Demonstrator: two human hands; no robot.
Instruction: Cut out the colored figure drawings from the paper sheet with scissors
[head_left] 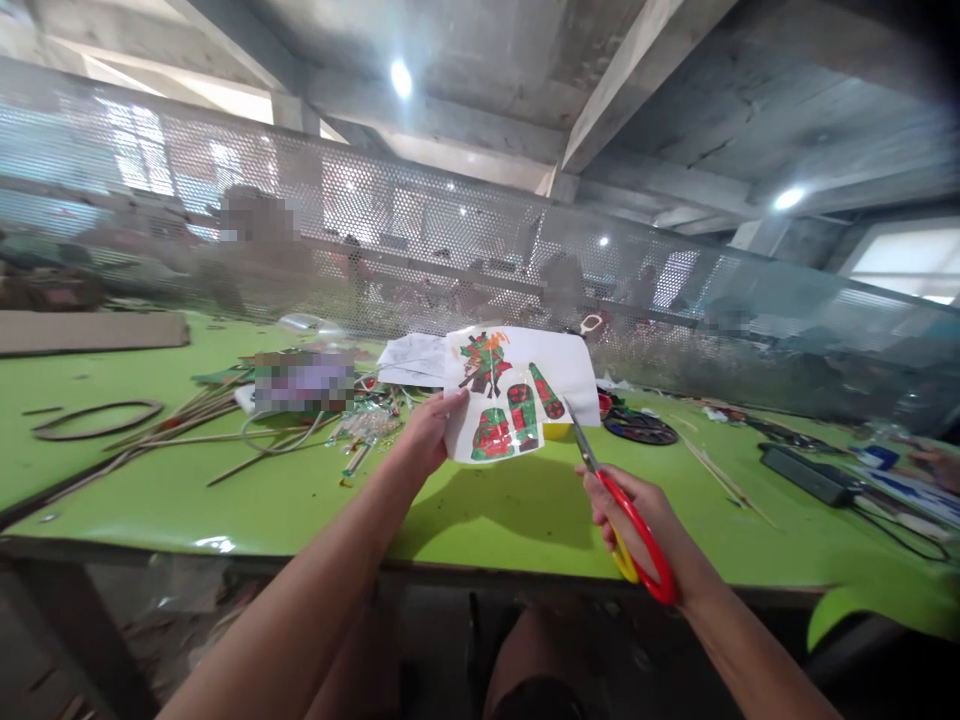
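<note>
My left hand [429, 432] grips the left edge of a white sheet of paper [566, 365], thumb on top. Red and green coloured drawings cover the sheet's left and lower parts, and its lower right portion is cut away. In my right hand [626, 505] is a pair of scissors [637, 530] with one red and one yellow handle loop. Their metal blades point up and left, with the tips at the paper beside a red-and-green cone shape. Something yellow [556, 431] shows just under the paper's lower edge.
The green tabletop [480, 510] bears thin sticks [180, 405], a dark hoop [97, 420] and clear plastic bits [367, 420] at left. Rightward lie a dark round object [641, 427] and a black power strip [806, 472]. A perforated metal screen [450, 235] stands behind; blurred people are beyond it.
</note>
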